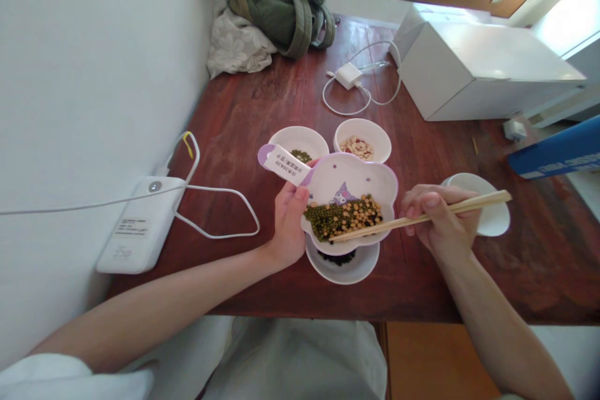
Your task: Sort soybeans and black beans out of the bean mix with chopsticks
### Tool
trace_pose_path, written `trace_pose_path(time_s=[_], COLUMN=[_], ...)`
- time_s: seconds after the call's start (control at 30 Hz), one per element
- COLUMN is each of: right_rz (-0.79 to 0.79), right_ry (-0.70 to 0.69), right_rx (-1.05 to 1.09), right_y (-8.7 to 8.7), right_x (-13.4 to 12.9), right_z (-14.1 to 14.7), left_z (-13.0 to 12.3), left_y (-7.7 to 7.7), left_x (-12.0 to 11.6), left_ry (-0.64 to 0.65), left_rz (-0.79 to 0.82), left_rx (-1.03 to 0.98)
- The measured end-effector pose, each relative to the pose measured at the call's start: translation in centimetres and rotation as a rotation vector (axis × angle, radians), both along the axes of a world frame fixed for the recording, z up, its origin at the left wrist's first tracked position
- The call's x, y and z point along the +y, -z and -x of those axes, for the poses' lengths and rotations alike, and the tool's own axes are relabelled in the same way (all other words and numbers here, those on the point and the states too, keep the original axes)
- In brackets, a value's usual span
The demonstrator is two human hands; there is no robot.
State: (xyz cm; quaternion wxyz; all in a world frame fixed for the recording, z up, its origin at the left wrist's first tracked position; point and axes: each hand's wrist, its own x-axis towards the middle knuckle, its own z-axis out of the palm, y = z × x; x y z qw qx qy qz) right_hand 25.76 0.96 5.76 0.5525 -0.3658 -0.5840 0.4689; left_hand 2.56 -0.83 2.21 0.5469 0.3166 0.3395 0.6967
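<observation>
My left hand [291,220] grips a white, purple-rimmed plate [323,178] by its handle side and holds it tilted above the bowls. Green beans [321,220], yellow soybeans [368,212] and some dark beans lie mixed in its lower part. My right hand [445,215] is closed around a pair of wooden chopsticks [412,220], whose tips touch the beans near the plate's lower edge. Under the plate, a bowl with black beans [342,270] is partly hidden. Behind it stand a bowl with green beans [300,137] and a bowl with pale and reddish nuts [363,131].
White stacked bowls [494,219] sit behind my right hand. A white power bank [143,225] with a cable lies at left by the wall. Farther back are a charger [348,75], a white box [487,62] and a green bag [281,0]. A blue box [557,149] stands at right.
</observation>
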Motion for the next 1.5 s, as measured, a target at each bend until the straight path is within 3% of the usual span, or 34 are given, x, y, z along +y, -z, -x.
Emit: trace_pose_path(time_s=[0.63,0.97,1.33,1.5], right_rz=[0.103,0.058,0.005,-0.041], right_ry=[0.002,-0.032,-0.072,-0.025], right_rx=[0.003,-0.006,0.039,0.072], right_y=[0.5,0.2,0.0,-0.1], right_x=[-0.2,-0.1,-0.2,1.1], right_z=[-0.4,-0.2,0.1,0.1], left_z=[-0.1,-0.1,-0.1,-0.1], left_y=[-0.5,0.2,0.1,-0.5], left_x=[0.0,-0.1,0.1,0.1], left_ry=[-0.030,-0.040,-0.032,-0.012], left_rz=[0.031,0.030,0.020,0.047], left_rx=[0.014,0.004,0.038,0.007])
